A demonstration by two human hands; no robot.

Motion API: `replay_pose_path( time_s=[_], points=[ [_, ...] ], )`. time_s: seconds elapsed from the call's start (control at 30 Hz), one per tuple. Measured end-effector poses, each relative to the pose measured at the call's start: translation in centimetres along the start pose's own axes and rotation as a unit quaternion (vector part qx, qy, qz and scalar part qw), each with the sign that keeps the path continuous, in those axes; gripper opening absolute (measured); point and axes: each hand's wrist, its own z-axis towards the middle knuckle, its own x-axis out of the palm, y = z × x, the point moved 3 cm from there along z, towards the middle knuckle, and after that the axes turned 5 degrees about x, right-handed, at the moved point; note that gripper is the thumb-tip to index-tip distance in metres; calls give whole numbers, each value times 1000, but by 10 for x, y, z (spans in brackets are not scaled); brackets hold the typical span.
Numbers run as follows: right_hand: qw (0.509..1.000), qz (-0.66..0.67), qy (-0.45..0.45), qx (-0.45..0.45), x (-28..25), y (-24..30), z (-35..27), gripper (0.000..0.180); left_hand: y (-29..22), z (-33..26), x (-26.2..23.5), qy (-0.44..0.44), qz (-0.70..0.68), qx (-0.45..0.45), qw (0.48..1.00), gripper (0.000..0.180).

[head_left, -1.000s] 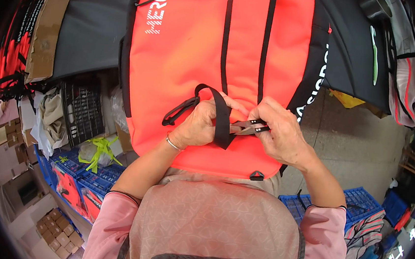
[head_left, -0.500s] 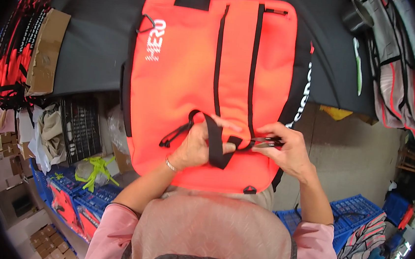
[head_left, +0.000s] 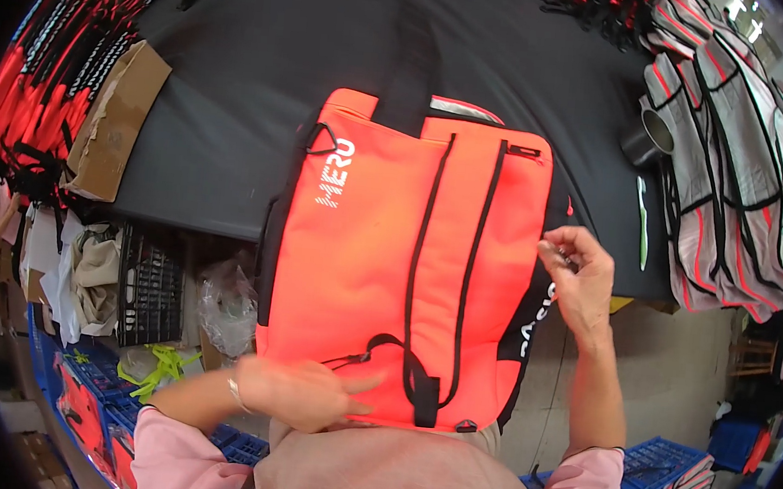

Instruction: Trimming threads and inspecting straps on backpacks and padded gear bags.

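An orange-red bag [head_left: 361,270] with black piping and white lettering lies partly on the black-covered table, its lower end close to my body. My left hand [head_left: 299,395], slightly smeared by motion, is at the bag's lower left corner with fingers spread and nothing seen in it. A black webbing strap [head_left: 426,404] lies looped on the lower panel, right of that hand. Beside the bag's right edge, my right hand [head_left: 582,275] is closed round small dark metal thread snips [head_left: 565,258], mostly hidden by the fingers. Another broad black strap [head_left: 410,83] extends from the bag's top.
At the right stand a metal cup [head_left: 647,138], a white-and-green toothbrush [head_left: 642,224] and stacked grey pieces [head_left: 710,170]. A cardboard box [head_left: 123,123] and orange-black pieces [head_left: 43,74] are at the left. Below the table are a black crate [head_left: 153,284] and blue crates [head_left: 661,468].
My left hand has let go of the black strap and moved down-left. With the snips, my right hand has moved to the bag's right edge. The bag appears lower in view.
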Motion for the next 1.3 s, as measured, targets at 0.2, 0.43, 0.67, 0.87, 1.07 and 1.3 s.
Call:
replay_pose_path(
  time_s=[0.2, 0.43, 0.67, 0.87, 1.07, 1.3],
  points=[
    [978, -119, 46, -168, 47, 86, 80, 16, 93, -62, -122, -583, 194, -61, 787, 38],
    [941, -269, 29, -203, 163, 36, 147, 23, 176, -15, -127, -688, 197, -199, 669, 76],
    [972, -75, -12, -222, 126, -28, 117, 32, 159, -14, -98, -686, 215, -245, 650, 70],
    [988, -28, -16, -153, 120, -23, 116, 27, 136, 34, -149, -521, 403, -213, 722, 61],
    [988, -21, -27, -149, 120, -27, 115, 21, 138, 31, -120, -592, 345, -69, 725, 28],
    [993, -76, -5, -92, 120, -18, 124, 18, 138, 37, -119, -627, 329, -63, 704, 19]
  ],
)
